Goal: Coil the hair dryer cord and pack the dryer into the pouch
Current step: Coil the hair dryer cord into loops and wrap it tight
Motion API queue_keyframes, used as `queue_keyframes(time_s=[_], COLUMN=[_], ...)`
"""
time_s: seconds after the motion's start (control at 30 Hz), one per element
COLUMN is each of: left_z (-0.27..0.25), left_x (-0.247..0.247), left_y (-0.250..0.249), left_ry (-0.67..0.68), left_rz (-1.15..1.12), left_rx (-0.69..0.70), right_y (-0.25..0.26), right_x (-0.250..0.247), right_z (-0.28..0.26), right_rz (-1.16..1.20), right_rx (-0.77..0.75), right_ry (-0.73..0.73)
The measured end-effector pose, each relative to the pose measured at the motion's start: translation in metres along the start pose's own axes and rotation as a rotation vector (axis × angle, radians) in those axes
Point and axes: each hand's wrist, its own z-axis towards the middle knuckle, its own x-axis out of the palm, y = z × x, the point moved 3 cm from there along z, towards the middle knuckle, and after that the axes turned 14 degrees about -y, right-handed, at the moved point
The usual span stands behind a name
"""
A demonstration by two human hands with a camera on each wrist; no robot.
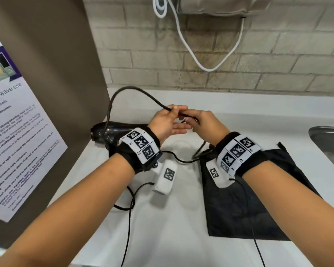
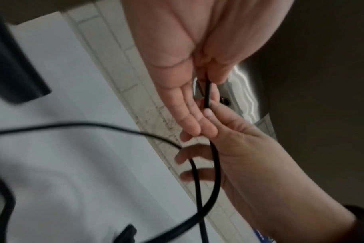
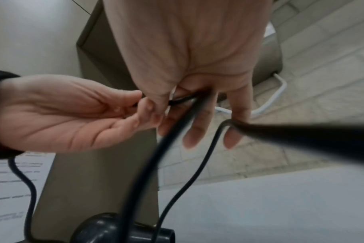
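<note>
L hand, R hand pinching cord

A white printed notice with a purple band and a picture of a microwave is fixed to the brown panel on the left of the scene. Its heading reads "microwave use", cut off at the left edge; the smaller lines below are mostly too blurred to read, though "Do not" begins some of the near ones. The white wristbands on both wrists carry black square coded markers with tiny labels that cannot be read.
</note>
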Motion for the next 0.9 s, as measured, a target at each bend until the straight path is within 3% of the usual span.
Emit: queue_keyframes(time_s=[0.1,0.2,0.43,0.53,0.6,0.7,0.8,0.9], left_z=[0.011,0.024,0.038,0.043,0.045,0.046,0.046,0.044], left_x=[-0.013,-0.035,-0.059,-0.057,-0.053,-0.049,-0.050,-0.053], left_y=[-0.019,-0.049,-0.124,-0.140,-0.139,-0.129,-0.123,-0.121], left_ry=[-0.144,-0.260,-0.213,-0.189,-0.163,-0.136,-0.131,-0.113], left_rz=[-0.121,-0.276,-0.554,-0.624,-0.580,-0.497,-0.453,-0.443], left_rx=[0.082,0.107,0.151,0.139,0.124,0.102,0.080,0.070], right_y=[-0.027,-0.061,-0.089,-0.054,-0.018,0.028,0.044,0.033], right_x=[0.002,0.004,-0.003,0.000,0.010,0.026,0.041,0.053], right_z=[-0.010,-0.028,-0.031,-0.022,-0.017,-0.016,-0.015,-0.008], right_rz=[-0.036,-0.328,-0.314,-0.559,-0.240,0.368,0.523,0.485], right_rx=[0.193,0.226,0.398,0.213,0.146,0.200,0.184,0.163], right_ry=[0.210,0.424,0.148,0.156,0.222,0.406,0.460,0.373])
